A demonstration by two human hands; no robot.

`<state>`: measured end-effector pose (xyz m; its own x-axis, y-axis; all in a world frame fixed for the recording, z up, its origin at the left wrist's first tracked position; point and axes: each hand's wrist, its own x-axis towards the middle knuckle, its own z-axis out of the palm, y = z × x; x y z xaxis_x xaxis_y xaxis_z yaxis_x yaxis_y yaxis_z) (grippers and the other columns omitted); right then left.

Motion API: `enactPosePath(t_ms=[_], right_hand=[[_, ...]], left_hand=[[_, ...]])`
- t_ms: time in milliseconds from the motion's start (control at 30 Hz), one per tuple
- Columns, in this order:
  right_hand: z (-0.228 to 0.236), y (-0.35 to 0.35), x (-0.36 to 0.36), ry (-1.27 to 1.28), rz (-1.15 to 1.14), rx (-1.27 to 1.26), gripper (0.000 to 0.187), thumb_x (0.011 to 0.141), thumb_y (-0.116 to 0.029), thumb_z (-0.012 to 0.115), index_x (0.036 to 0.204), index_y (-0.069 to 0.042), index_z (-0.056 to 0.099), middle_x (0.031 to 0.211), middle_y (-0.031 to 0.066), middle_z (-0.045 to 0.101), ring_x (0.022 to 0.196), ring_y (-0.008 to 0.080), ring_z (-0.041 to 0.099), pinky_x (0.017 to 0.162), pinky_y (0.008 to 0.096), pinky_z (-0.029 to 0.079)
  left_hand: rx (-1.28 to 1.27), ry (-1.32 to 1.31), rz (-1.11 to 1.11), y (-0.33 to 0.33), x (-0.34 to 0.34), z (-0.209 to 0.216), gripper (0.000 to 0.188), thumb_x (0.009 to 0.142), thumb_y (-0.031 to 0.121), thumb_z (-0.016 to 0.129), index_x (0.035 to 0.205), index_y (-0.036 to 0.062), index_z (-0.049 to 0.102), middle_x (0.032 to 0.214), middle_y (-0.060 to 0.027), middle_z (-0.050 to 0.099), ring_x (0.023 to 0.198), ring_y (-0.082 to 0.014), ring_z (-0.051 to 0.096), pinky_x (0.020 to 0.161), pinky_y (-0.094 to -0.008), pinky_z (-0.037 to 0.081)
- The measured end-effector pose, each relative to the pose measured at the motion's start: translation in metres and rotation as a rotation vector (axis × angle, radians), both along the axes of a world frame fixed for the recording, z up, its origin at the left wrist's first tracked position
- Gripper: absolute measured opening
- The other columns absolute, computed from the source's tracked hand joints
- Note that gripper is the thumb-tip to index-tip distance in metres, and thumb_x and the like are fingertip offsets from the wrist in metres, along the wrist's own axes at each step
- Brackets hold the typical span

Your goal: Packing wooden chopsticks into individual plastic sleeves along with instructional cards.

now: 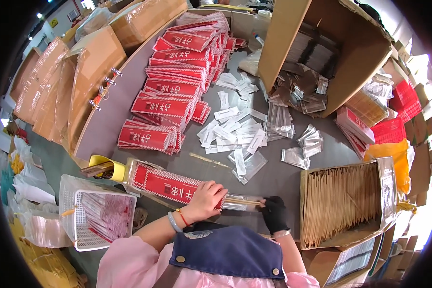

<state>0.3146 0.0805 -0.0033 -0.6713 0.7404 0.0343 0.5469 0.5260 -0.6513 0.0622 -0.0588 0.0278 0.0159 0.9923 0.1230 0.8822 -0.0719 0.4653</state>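
fingers [219, 191] of the l. hand [207, 200] bent over the r. end of a red & wht sleeve [163, 183], spread a bit, grip can't tell; r. hand [275, 214], in a blk glove & blurred, has its fingers closed on the ends of a few thin sticks [247, 202] w/ clear film round them, just right of the sleeve's r. end. sleeve lies flat near the table's front edge.

l to r: wht basket [84, 242] w/ pinkish pkts [105, 213] inside. next, yellow holder [119, 170] w/ brown pcs, near the sleeve's l. end. behind the sleeve, big overlapping stacks of red sleeves [165, 103] on the grey table [285, 182]. mid table, loose pile of wht slips [230, 132], clear pkts [279, 120] just beside. above those, open cardbd box [281, 36] on its side, dark & silvery pkts [309, 53] in it. a few shiny pkts [311, 142] lie apart, to the right. far r., cardbd box [388, 187] packed w/ wooden sticks [341, 201], then red baskets [408, 103] beyond.
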Motion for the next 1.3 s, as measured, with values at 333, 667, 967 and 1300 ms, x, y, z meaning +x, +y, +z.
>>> enactPosePath(t_ms=[333, 667, 967, 1300], right_hand=[[0.021, -0.023, -0.053, 0.088, 0.145, -0.013, 0.075, 0.067, -0.035, 0.083, 0.131, -0.009, 0.054, 0.118, 0.0098, 0.062, 0.107, 0.0332, 0.058, 0.093, 0.0437, 0.044], [0.056, 0.002, -0.024, -0.14, 0.069, 0.273, 0.054, 0.066, -0.042, 0.079, 0.106, -0.01, 0.06, 0.102, 0.0084, 0.061, 0.098, 0.0309, 0.056, 0.084, 0.0454, 0.041], [0.067, -0.014, -0.035, -0.152, 0.178, 0.25, 0.06, 0.066, -0.041, 0.081, 0.111, -0.009, 0.059, 0.102, 0.0094, 0.06, 0.098, 0.0311, 0.055, 0.088, 0.0467, 0.037], [0.024, -0.028, -0.073, -0.161, 0.326, 0.091, 0.066, 0.069, -0.052, 0.075, 0.114, -0.006, 0.059, 0.106, 0.0145, 0.061, 0.103, 0.0333, 0.055, 0.089, 0.0471, 0.037]], left_hand=[[0.015, 0.129, -0.132, 0.024, 0.004, -0.001, 0.048, 0.075, 0.02, 0.069, 0.122, 0.0192, 0.06, 0.112, -0.008, 0.055, 0.104, -0.0278, 0.051, 0.085, -0.0402, 0.043], [0.144, 0.288, -0.047, 0.039, -0.112, 0.053, 0.013, 0.066, 0.007, 0.068, 0.078, 0.0045, 0.063, 0.112, -0.0137, 0.057, 0.105, -0.0334, 0.053, 0.086, -0.047, 0.047], [-0.051, -0.001, 0.536, -0.021, -0.024, -0.021, 0.089, 0.062, 0.049, 0.084, 0.132, 0.0027, 0.052, 0.139, -0.0196, 0.041, 0.134, -0.0428, 0.03, 0.109, -0.0648, 0.02], [-0.069, -0.131, 0.524, -0.021, -0.026, -0.024, 0.087, 0.065, 0.044, 0.084, 0.135, 0.0038, 0.051, 0.142, -0.0191, 0.041, 0.136, -0.0425, 0.03, 0.112, -0.0645, 0.015]])
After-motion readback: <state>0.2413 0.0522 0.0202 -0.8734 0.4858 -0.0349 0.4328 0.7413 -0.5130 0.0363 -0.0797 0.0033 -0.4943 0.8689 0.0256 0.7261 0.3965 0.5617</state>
